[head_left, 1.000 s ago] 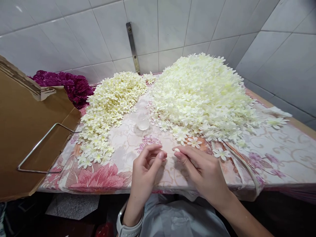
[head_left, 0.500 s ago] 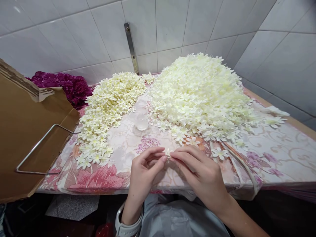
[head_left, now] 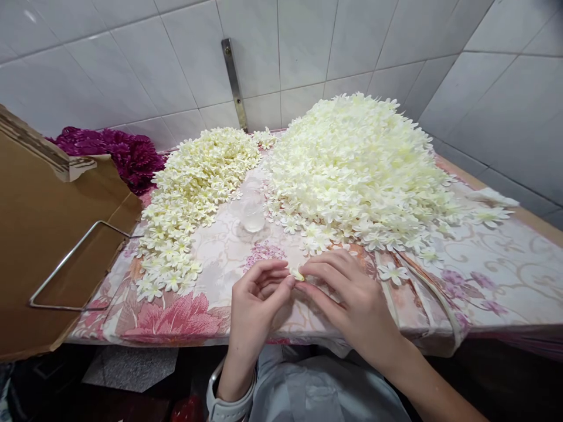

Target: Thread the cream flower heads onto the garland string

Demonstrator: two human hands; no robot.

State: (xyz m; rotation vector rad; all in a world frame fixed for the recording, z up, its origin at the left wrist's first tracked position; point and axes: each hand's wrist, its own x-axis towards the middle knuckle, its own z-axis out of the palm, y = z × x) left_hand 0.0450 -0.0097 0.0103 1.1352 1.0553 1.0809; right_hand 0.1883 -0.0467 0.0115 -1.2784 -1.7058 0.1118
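A small white artificial flower (head_left: 297, 274) with a yellowish centre is held between the fingertips of both hands, just above the cloth near the table's front. Thumb and forefinger of my left hand (head_left: 263, 296) close on its left side. My right hand (head_left: 352, 293) pinches it from the right. Fingers hide part of the flower. Beyond my hands stands a small clear glass (head_left: 253, 219). A large heap of loose white flowers (head_left: 356, 170) lies at the right, and a smaller heap of cream flowers (head_left: 193, 187) at the left.
At the left edge a brown cardboard box (head_left: 57, 234) leans with a bent metal wire frame (head_left: 57, 266) against it. Behind it lie purple flowers (head_left: 114, 155). A patterned cloth (head_left: 492, 264) covers the table. Single white flowers (head_left: 393, 273) lie near my right hand; a tiled wall (head_left: 303, 41) closes the back.
My right hand has moved left to meet my left hand. The flower now shows between both sets of fingertips, and it has turned slightly in the last half second.
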